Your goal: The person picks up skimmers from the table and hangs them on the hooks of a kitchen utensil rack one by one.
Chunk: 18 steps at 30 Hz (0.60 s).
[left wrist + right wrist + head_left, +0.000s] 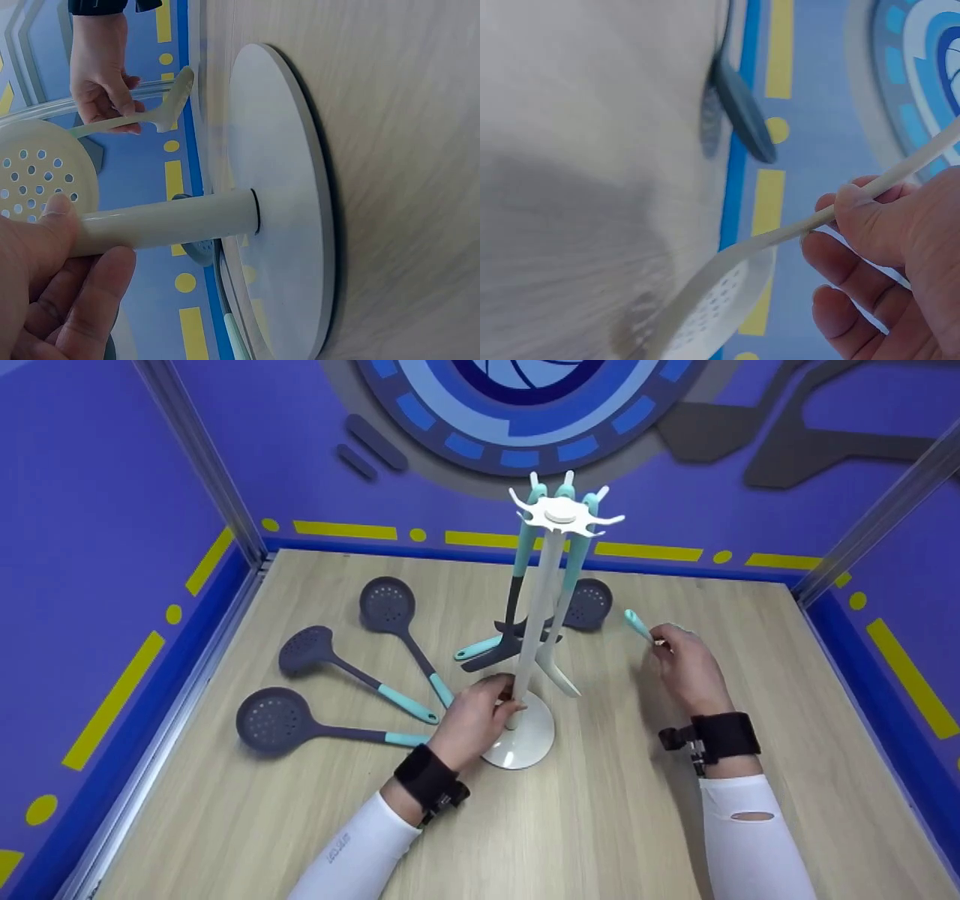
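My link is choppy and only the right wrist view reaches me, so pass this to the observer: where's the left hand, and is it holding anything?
Observer: Yes. The left hand grips the pole of a white stand, low down.
Operator: I see the right hand pinching a pale perforated utensil, but its handle runs out of my picture. What colour is the handle end?
Observer: Turquoise; the head view shows it poking out past the fingers.
Operator: Is anything hanging on that stand?
Observer: Yes, the head view shows three turquoise handles hanging from its hooks.
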Motion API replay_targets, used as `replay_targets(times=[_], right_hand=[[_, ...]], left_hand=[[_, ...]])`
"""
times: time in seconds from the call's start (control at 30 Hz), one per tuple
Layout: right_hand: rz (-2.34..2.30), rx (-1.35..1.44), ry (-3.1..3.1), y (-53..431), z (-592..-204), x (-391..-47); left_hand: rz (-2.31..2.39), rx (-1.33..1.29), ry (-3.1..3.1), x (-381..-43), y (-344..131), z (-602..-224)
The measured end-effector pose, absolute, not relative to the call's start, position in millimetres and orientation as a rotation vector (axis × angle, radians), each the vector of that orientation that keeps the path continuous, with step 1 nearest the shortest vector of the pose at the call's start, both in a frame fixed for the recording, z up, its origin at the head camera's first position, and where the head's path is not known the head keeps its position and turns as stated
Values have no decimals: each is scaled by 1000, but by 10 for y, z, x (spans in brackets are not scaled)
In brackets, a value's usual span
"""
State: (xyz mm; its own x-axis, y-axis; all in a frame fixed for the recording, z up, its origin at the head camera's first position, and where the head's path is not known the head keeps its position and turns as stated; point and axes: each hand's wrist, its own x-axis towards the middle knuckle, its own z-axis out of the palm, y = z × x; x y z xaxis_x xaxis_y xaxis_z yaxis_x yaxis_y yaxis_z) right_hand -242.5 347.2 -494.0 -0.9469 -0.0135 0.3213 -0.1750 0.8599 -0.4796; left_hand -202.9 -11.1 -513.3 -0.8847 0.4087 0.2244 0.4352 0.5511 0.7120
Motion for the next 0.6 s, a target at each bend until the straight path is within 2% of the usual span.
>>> replay_targets(times=[0.37,0.6], right_hand=[[892,52,-2671,3218,-4659,-2180],[898,140,-2519,3063,-4453,-2056]], left_hand=[[-1241,-739,-2737,-2025,-97,-5141],[-1257,-742,-2734,-2025,-109,-5152]])
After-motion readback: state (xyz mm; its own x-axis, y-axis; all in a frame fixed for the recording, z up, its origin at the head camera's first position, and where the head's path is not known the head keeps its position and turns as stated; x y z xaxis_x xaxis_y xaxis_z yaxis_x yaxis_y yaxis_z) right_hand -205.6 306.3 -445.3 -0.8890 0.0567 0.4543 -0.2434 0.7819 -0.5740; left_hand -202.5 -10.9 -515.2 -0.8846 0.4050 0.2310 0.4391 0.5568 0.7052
